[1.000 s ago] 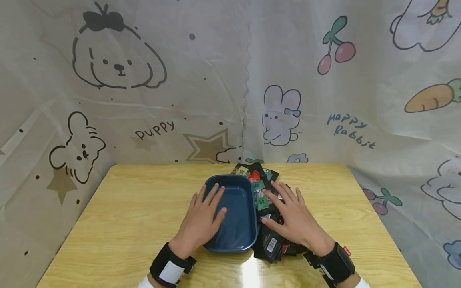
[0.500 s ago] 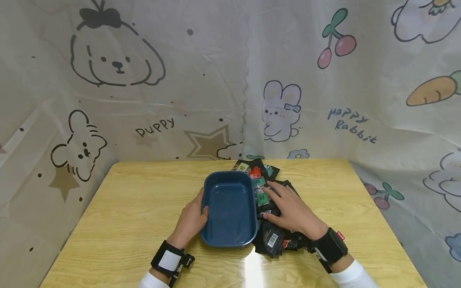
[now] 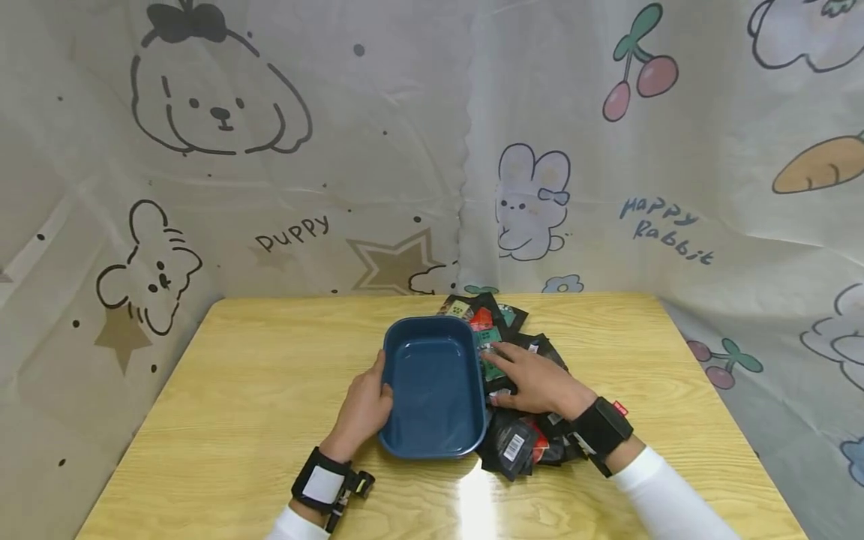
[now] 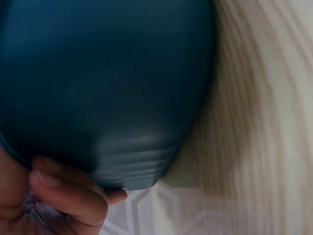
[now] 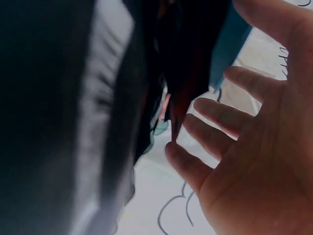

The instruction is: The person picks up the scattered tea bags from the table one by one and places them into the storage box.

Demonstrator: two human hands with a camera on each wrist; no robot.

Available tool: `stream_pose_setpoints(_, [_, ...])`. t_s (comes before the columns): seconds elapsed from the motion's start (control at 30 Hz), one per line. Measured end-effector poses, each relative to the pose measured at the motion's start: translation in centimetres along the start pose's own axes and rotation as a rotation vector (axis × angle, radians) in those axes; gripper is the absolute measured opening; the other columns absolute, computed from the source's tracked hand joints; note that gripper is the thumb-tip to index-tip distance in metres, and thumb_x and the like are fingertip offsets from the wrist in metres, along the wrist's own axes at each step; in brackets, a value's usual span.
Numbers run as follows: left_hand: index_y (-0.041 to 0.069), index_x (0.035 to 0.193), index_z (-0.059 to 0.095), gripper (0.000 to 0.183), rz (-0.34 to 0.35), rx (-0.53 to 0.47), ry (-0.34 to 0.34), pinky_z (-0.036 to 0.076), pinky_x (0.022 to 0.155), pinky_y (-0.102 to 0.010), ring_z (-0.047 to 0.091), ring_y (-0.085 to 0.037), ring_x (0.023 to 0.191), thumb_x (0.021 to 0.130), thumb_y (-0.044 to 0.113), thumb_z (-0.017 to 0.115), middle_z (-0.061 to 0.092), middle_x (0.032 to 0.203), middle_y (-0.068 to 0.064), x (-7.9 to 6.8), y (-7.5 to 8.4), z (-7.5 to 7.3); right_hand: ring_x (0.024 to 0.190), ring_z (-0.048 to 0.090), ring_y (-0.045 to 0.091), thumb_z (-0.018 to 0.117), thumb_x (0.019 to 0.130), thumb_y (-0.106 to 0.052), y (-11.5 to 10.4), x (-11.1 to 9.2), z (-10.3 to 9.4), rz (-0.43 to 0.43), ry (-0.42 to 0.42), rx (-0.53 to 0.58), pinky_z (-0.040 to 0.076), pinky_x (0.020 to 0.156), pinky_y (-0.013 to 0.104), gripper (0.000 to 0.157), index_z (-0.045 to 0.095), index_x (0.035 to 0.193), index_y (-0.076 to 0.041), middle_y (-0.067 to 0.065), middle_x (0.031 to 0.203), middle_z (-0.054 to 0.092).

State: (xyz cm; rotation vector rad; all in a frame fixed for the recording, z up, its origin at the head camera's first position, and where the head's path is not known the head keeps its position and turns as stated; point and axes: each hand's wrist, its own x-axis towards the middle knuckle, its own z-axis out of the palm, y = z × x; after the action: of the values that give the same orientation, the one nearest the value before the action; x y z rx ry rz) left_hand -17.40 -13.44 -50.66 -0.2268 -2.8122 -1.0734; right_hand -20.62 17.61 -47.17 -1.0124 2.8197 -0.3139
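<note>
A dark blue rectangular tray (image 3: 432, 442) with rounded corners lies on the table, its inside bare. At its left side my left hand (image 3: 364, 409) holds the rim, the thumb by the edge; in the left wrist view the bent fingers (image 4: 71, 196) lie against the tray's outer wall (image 4: 107, 98). Beside the tray's right side is a heap of black packets (image 3: 516, 446), some with green and red labels. My right hand (image 3: 536, 379) rests over this heap, its fingers spread; the right wrist view shows them extended beside the dark packets (image 5: 190, 49), pinching nothing.
The wooden table (image 3: 283, 390) stretches out on both sides of the tray and packets. A cloth (image 3: 324, 150) with cartoon drawings hangs behind and beside it. Black bands with cameras (image 3: 327, 484) sit on the wrists.
My left hand has gone from above the tray to its left rim and taken hold. My right hand has come down and left, closer to the packets. The view has tilted slightly.
</note>
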Motion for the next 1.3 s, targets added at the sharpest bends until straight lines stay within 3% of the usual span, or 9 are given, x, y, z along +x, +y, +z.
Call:
stream_pose_setpoints(0.1, [-0.012,0.143,0.032,0.061,-0.009,-0.017,-0.002,0.038,0.044,-0.030,0.043,-0.014,0.048,0.085,-0.004,0.050,0.064,0.087,-0.026,-0.3,-0.1,0.1,0.132,0.039,0.040,0.064,0.088,-0.044,0.2,0.1,0.5,0.011,-0.032,-0.020,0.039,0.100,0.058,0.071,0.039,0.148,-0.016,0.021,0.150,0.037])
stream_pose_setpoints(0.23, [-0.012,0.143,0.032,0.061,0.005,-0.010,0.003,0.045,0.053,-0.035,0.051,-0.019,0.059,0.085,-0.003,0.050,0.063,0.111,-0.034,-0.3,-0.2,-0.1,0.130,0.042,0.038,0.062,0.090,-0.043,0.3,0.2,0.9,0.029,-0.041,-0.055,0.041,0.100,0.056,0.063,0.045,0.144,-0.017,0.020,0.146,0.042])
stream_pose_setpoints(0.4, [-0.012,0.143,0.031,0.061,-0.006,-0.011,-0.018,0.045,0.056,-0.035,0.054,-0.021,0.065,0.086,-0.001,0.050,0.057,0.125,-0.034,-0.1,-0.1,-0.1,0.117,0.054,0.036,0.064,0.091,-0.025,0.4,0.2,1.2,-0.015,0.046,-0.081,0.049,0.090,0.053,0.048,0.055,0.137,-0.015,0.019,0.133,0.056])
stream_pose_setpoints(0.57, [-0.012,0.143,0.031,0.061,-0.013,-0.020,-0.024,0.043,0.050,-0.031,0.051,-0.018,0.058,0.086,-0.002,0.049,0.060,0.117,-0.034,-0.1,0.0,0.0,0.097,0.066,0.028,0.062,0.090,-0.010,0.6,0.2,1.0,-0.059,0.168,-0.114,0.056,0.075,0.047,0.035,0.065,0.125,-0.016,0.010,0.113,0.069])
stream_pose_setpoints(0.73, [-0.012,0.143,0.031,0.061,-0.009,-0.017,-0.020,0.042,0.049,-0.031,0.050,-0.018,0.056,0.086,-0.002,0.049,0.062,0.112,-0.033,-0.1,-0.1,0.0,0.088,0.068,0.022,0.064,0.087,-0.004,0.6,-0.1,-1.4,-0.062,0.282,-0.144,0.056,0.070,0.043,0.035,0.067,0.121,-0.014,0.007,0.105,0.073])
stream_pose_setpoints(0.83, [-0.012,0.143,0.032,0.059,0.000,-0.017,-0.002,0.041,0.049,-0.031,0.050,-0.018,0.056,0.087,-0.002,0.050,0.063,0.111,-0.033,0.1,-0.1,-0.1,0.090,0.068,0.024,0.063,0.087,-0.001,0.1,0.0,-3.7,-0.053,0.367,-0.123,0.056,0.071,0.044,0.040,0.063,0.125,-0.012,0.010,0.107,0.072])
stream_pose_setpoints(1.0, [-0.012,0.143,0.031,0.057,-0.008,-0.029,0.005,0.038,0.044,-0.029,0.046,-0.015,0.049,0.089,-0.001,0.048,0.065,0.090,-0.027,0.5,0.0,-0.4,0.101,0.065,0.029,0.056,0.091,-0.001,-2.0,1.5,-6.4,-0.120,0.464,-0.120,0.056,0.076,0.046,0.046,0.054,0.136,-0.013,0.014,0.121,0.066])
stream_pose_setpoints(1.17, [-0.013,0.143,0.031,0.058,-0.016,-0.048,0.002,0.036,0.042,-0.028,0.042,-0.013,0.046,0.088,-0.002,0.047,0.055,0.067,-0.013,0.3,0.2,-0.3,0.111,0.061,0.026,0.054,0.095,-0.005,-4.2,4.4,-6.4,-0.232,0.476,-0.143,0.055,0.082,0.042,0.044,0.052,0.138,-0.013,0.010,0.130,0.061])
stream_pose_setpoints(1.3, [-0.013,0.142,0.032,0.058,-0.001,-0.044,0.001,0.036,0.044,-0.028,0.043,-0.014,0.049,0.087,-0.003,0.047,0.052,0.064,-0.009,-0.1,0.2,0.1,0.114,0.059,0.024,0.054,0.095,-0.007,-5.4,6.5,-5.7,-0.284,0.480,-0.137,0.055,0.082,0.041,0.043,0.053,0.137,-0.015,0.008,0.131,0.060])
